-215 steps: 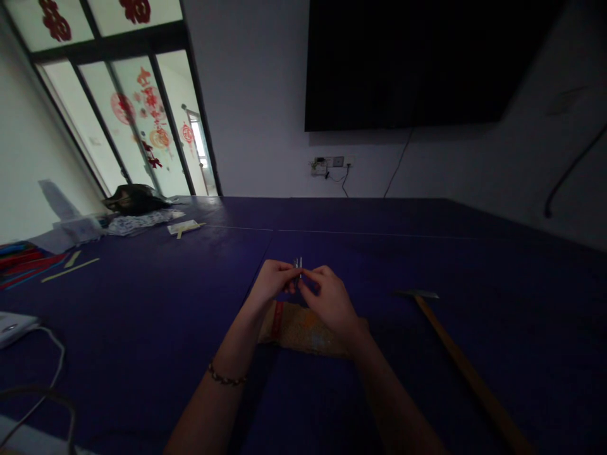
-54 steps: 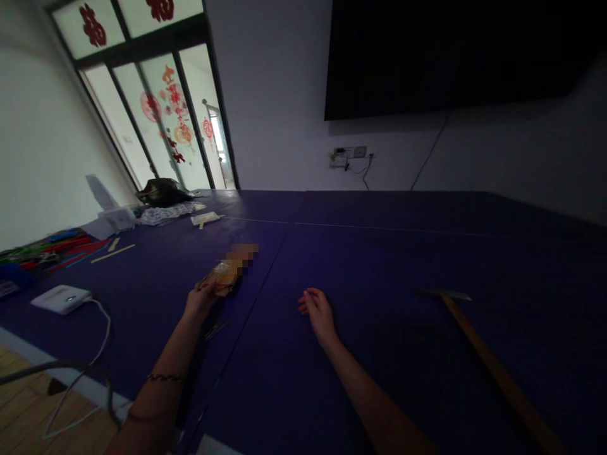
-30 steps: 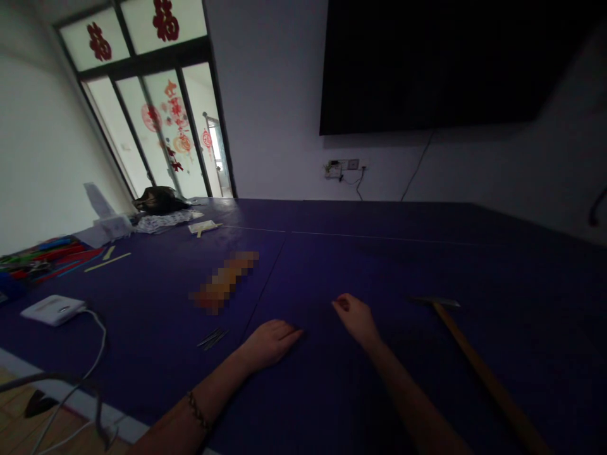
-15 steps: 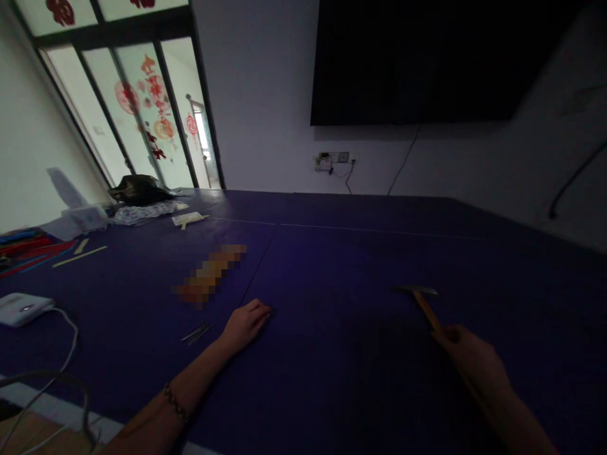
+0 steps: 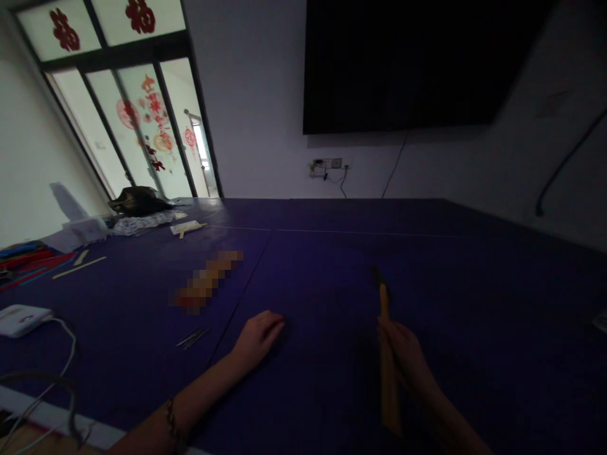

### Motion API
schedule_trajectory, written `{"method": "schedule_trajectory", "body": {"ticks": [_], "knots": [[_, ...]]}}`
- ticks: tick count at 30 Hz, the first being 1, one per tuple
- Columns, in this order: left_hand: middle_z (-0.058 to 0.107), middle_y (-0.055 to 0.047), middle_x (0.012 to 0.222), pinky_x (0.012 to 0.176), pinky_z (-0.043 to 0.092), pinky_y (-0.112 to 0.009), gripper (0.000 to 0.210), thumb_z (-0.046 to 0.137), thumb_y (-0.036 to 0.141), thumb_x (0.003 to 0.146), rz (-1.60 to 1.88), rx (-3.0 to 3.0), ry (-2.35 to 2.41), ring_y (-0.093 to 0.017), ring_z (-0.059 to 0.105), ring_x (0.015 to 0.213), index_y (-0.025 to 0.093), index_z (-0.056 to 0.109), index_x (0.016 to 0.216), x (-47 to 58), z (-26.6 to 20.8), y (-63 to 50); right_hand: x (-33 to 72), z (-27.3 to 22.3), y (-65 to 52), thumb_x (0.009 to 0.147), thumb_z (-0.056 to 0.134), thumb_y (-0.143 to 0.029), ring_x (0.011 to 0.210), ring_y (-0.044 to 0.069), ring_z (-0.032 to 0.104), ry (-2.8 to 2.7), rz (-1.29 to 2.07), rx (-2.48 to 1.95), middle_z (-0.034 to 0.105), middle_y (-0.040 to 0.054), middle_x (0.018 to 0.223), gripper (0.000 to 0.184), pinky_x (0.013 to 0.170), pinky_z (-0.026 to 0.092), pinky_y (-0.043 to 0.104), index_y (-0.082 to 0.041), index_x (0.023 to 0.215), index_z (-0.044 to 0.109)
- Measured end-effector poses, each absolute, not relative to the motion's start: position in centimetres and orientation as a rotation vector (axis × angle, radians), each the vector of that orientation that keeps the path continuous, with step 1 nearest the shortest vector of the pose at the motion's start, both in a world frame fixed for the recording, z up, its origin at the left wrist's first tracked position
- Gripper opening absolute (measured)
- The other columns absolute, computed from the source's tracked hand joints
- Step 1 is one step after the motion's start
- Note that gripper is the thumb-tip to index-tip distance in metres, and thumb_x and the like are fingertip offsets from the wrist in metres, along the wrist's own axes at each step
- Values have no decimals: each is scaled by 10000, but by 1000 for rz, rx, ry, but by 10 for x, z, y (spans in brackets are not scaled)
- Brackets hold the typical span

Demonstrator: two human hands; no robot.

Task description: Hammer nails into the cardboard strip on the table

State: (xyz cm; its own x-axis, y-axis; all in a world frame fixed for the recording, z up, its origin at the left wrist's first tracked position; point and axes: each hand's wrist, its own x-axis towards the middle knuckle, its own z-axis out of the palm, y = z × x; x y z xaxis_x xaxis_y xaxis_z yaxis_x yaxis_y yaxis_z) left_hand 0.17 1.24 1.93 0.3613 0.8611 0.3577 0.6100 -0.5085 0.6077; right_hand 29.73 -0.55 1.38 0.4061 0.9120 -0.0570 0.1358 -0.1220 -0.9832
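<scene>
— Standing here, what do you make out?
— First the broad purple table [image 5: 303, 265]. On its right half, the hammer [image 5: 387, 366], its long axis running almost fore-and-aft: head pointing away from the person, handle end towards them.
— And against half a second ago?
— Then it lay farther right, handle slanting, head crosswise; now it has swung inward and its head shows narrower.
— The hands?
— Right hand [image 5: 402, 346]: wrapped around the handle, forearm entering from lower right. Left hand [image 5: 258, 333]: palm down, fingers drawn together; I cannot tell whether they pinch anything.
— Smallest?
— Thin metal pieces [image 5: 192, 337], loosely bunched left of that hand.
</scene>
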Motion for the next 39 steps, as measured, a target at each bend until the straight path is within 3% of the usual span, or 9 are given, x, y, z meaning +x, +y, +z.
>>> {"method": "schedule_trajectory", "body": {"ticks": [2, 5, 7, 13, 18, 20, 24, 33, 39], "knots": [[627, -75, 940, 713, 495, -285, 344, 508, 342, 803, 894, 2101, 1219, -163, 594, 795, 178, 542, 1104, 35, 31, -7, 273, 8, -13, 641, 543, -481, 425, 146, 467, -914, 897, -1480, 481, -33, 479, 288, 405, 372, 260, -193, 622, 534], [460, -182, 1250, 839, 469, -389, 838, 686, 430, 627, 742, 2114, 1169, -254, 538, 1003, 139, 313, 1320, 91, 39, -33, 259, 0, -20, 642, 532, -519, 481, 161, 492, -988, 822, -1522, 511, -24, 516, 325, 449, 397, 271, -193, 639, 534], [421, -241, 1260, 883, 438, -429, 979, 739, 404, 553, 547, 2198, 1170, -327, 486, 1071, 64, 266, 1339, 126, 38, -43, 257, -3, -23, 653, 503, -544, 504, 176, 509, -1046, 734, -1548, 526, -16, 518, 338, 481, 410, 286, -209, 612, 513], [493, -250, 1142, 802, 457, -362, 579, 458, 35, 701, 467, 2461, 1320, -303, 504, 1042, 2, 363, 1271, 161, 33, -41, 260, 5, -26, 702, 471, -505, 523, 179, 512, -1229, 610, -1444, 520, -22, 537, 283, 512, 408, 286, -236, 614, 469], [610, -76, 835, 657, 456, -261, 312, 512, 124, 654, 541, 2375, 1393, -189, 577, 742, 137, 611, 949, 103, 53, -31, 275, 2, -17, 761, 407, -393, 475, 156, 480, -1520, 588, -1303, 467, -48, 522, 186, 493, 381, 267, -229, 727, 487], [615, -47, 791, 629, 437, -244, 328, 508, 137, 656, 573, 2375, 1479, -171, 576, 699, 164, 617, 964, 70, 58, -30, 280, -1, -14, 786, 373, -380, 458, 152, 472, -1527, 579, -1336, 446, -54, 505, 193, 482, 371, 263, -224, 740, 479], [641, -68, 811, 676, 417, -280, 367, 535, 184, 651, 563, 2386, 1833, -215, 581, 756, 175, 619, 1008, 4, 57, -19, 280, -4, -13, 803, 345, -385, 459, 154, 481, -1594, 574, -1382, 450, -46, 507, 226, 483, 372, 266, -215, 735, 478], [652, -70, 766, 682, 386, -269, 183, 669, 237, 539, 820, 2067, 2171, -264, 580, 804, 198, 668, 718, -105, 40, 20, 271, -11, -17, 801, 364, -381, 530, 164, 533, -1740, 526, -1355, 575, 16, 636, 230, 525, 417, 273, -216, 754, 517], [663, -40, 792, 635, 382, -230, 222, 577, 283, 652, 474, 1911, 2278, -216, 603, 792, 186, 664, 832, -109, 38, 23, 279, -8, -15, 807, 347, -388, 499, 156, 527, -1738, 487, -1376, 558, 7, 588, 254, 497, 421, 262, -204, 762, 516]]}}
